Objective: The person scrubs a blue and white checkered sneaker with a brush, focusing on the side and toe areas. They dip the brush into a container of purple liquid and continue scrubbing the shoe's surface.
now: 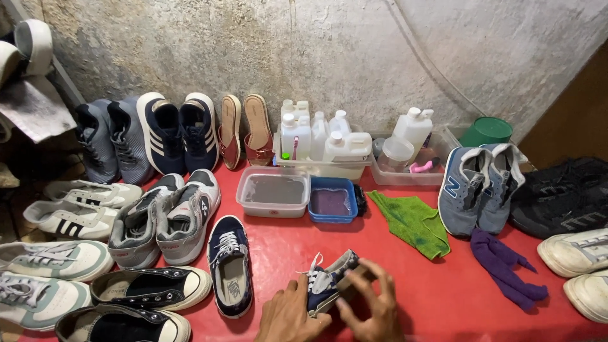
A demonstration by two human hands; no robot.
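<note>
Along the left edge of the frame lie pale sneakers (54, 259) and white striped sneakers (76, 209), with two black slip-on shoes (149, 288) below them at the lower left. Above, against the wall at upper left, stand grey running shoes (111, 139), a navy pair with white stripes (177, 130) and brown sandals (246, 130). A grey high-top pair (168, 218) sits left of centre, and beside it a single navy sneaker (230, 266) lies on the red table (443, 297).

At the bottom centre, the left hand (292, 316) rests curled against the side of a small navy sneaker (329, 278), fingers closed on it. The right hand (373, 304) grips the same shoe from its right side, fingers spread and bent over the heel. The shoe is tilted on its side, its white laces loose.

Above the hands sit a clear tub (273, 192) and a blue tub (333, 200), with white bottles (320, 136) in a tray behind. To the right lie a green cloth (411, 221), a blue-grey sneaker pair (478, 187), a purple cloth (506, 266), black shoes (560, 196) and white shoes (582, 266) at the right edge.
</note>
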